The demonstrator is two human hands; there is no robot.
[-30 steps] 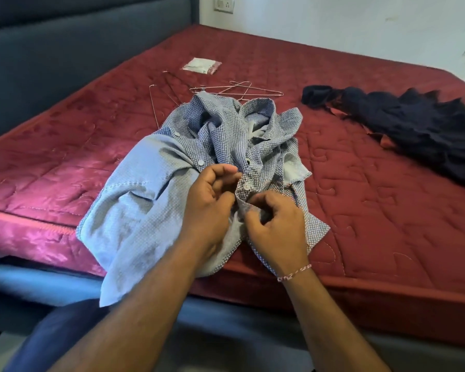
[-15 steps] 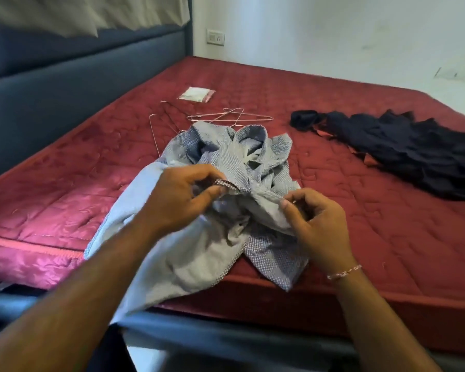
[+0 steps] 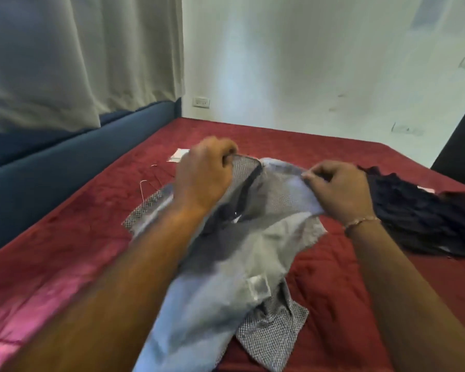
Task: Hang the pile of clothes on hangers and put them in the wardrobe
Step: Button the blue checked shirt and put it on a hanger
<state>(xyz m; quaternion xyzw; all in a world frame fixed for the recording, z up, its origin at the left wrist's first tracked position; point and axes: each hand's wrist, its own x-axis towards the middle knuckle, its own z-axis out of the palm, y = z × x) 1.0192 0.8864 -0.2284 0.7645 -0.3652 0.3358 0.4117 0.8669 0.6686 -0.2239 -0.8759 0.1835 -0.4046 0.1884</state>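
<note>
We judged the shirt (image 3: pixel 242 237) light, limp and prone to sagging; the collar edge was the best hold. Our left hand (image 3: pixel 203 175) and right hand (image 3: pixel 338 189) pinched its upper edge, fingers curled, above the bed (image 3: pixel 78 237). Half a second earlier it lay lower, bunched.

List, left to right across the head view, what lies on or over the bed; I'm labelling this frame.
Wire hanger → left hand gripping the checked shirt → right hand pinching the same shirt → dark garment. All over the red mattress. The white packet behind the left hand is left out.
</note>
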